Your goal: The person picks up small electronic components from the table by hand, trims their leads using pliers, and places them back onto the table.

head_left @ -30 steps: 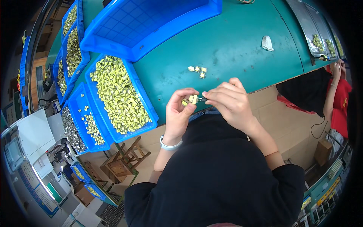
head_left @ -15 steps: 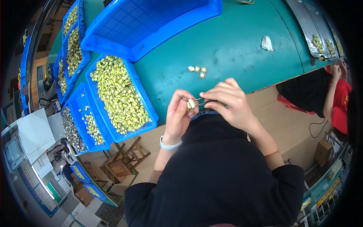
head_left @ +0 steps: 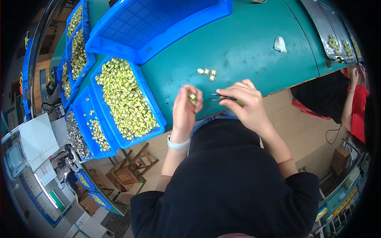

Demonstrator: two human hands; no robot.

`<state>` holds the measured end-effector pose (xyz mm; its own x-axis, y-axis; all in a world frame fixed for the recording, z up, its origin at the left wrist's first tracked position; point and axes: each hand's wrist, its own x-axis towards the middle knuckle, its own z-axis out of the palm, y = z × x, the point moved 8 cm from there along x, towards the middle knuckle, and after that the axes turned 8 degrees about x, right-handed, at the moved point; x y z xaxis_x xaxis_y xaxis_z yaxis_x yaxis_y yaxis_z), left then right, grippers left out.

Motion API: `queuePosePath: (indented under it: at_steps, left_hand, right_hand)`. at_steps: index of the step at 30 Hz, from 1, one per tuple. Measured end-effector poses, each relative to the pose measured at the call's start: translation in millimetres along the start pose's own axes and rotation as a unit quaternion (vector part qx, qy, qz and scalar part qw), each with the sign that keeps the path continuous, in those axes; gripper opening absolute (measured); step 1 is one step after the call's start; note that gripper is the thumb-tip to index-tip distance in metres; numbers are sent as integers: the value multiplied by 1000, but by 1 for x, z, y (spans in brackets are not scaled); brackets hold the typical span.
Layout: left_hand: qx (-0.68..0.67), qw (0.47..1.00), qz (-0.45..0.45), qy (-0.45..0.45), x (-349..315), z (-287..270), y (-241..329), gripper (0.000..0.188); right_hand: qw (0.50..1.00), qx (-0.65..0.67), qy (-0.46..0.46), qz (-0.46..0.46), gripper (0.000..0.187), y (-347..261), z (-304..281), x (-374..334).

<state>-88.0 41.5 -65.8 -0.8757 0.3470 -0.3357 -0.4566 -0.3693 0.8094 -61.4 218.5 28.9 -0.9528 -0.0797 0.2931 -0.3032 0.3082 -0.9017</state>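
Tweezers (head_left: pixel 227 97) sit pinched in the right hand (head_left: pixel 249 104), tips apart; left of them, the half-curled left hand (head_left: pixel 185 108) holds a blurred yellow part (head_left: pixel 193 97), probably light, stiff and smooth, best gripped by its opposite sides.

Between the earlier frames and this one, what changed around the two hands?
The left hand has moved away from the body and slightly left, with a yellow component in its fingers. The tweezers, at the work before, are now clear of it, tips apart. The right hand still holds them. The small parts on the table stayed put.
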Motion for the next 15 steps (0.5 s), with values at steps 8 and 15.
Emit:
queuePosePath:
  at_steps: [8,15]
  left_hand:
    - [590,779,126,170,51,-2,24,27]
    - [549,817,129,119,55,-10,15,21]
  right_hand:
    - [1000,-10,16,21,22,5,-11,-6]
    - [999,-2,24,27,22,8,-14,-9]
